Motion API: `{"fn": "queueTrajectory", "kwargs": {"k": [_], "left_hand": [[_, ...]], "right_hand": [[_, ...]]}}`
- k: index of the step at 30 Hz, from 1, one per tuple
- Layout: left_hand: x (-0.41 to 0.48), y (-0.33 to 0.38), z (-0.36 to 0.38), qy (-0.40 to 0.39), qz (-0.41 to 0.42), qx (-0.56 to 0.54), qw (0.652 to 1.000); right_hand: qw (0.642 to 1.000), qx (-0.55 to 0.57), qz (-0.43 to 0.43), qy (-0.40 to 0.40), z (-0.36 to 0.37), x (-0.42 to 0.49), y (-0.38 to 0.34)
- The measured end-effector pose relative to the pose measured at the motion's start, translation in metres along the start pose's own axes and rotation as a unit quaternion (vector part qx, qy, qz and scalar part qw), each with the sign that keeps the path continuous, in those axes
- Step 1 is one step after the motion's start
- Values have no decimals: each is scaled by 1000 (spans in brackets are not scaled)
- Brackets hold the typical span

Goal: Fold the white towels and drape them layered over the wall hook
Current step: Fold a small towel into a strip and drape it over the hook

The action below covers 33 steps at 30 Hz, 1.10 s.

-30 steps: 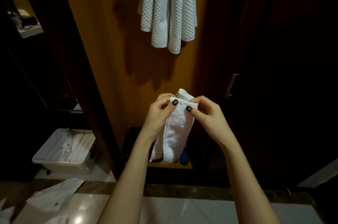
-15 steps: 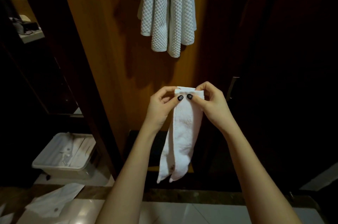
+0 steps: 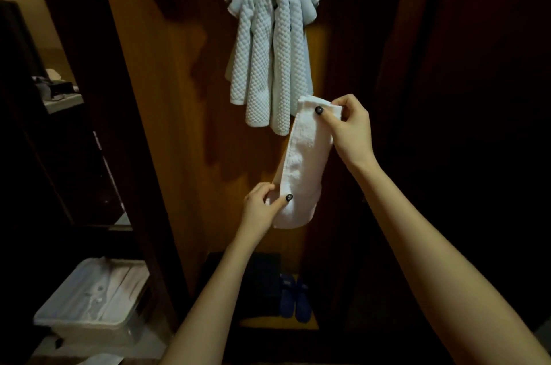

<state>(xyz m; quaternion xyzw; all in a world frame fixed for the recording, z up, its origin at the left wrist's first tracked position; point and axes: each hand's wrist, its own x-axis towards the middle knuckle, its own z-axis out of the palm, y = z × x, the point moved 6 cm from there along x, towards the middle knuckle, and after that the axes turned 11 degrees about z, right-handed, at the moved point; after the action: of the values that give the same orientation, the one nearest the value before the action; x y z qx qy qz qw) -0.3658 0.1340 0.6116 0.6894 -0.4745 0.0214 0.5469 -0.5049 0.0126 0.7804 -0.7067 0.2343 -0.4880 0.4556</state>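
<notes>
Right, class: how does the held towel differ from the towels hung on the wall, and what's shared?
Texture: the held towel is plain and fluffy; the hung towels have a waffle pattern.
Support: the held towel is pinched between the right hand above and left hand below; the hung towels drape, layered, on the wall.
Shared: both are pale and hang as narrow strips.

Folded towel [image 3: 301,167] plain white, fluffy terry. Hung towels [image 3: 268,45] pale white-blue with waffle/diamond weave. Wood panel [image 3: 179,126] warm orange-brown, dark brown frame. Nails on both hands dark, near black. Slippers [image 3: 295,299] navy blue. Bin [image 3: 89,305] translucent white. Right side dark maroon.
</notes>
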Motion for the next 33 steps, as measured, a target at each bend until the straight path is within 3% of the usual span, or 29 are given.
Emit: {"fn": "queueTrajectory", "kwargs": {"k": [4,8,16,33], "left_hand": [[17,10,5,-31,42,19,998],[20,19,6,-9,81,21,996],[14,3,-14,44,65,-37,996],[14,4,-47,8,37,-130,991]], "right_hand": [[999,14,-6,37,-1,22,-15],[998,24,0,65,-1,36,-19],[992,17,38,118,-16,56,-6],[990,-4,75,122,-21,71,26]]}}
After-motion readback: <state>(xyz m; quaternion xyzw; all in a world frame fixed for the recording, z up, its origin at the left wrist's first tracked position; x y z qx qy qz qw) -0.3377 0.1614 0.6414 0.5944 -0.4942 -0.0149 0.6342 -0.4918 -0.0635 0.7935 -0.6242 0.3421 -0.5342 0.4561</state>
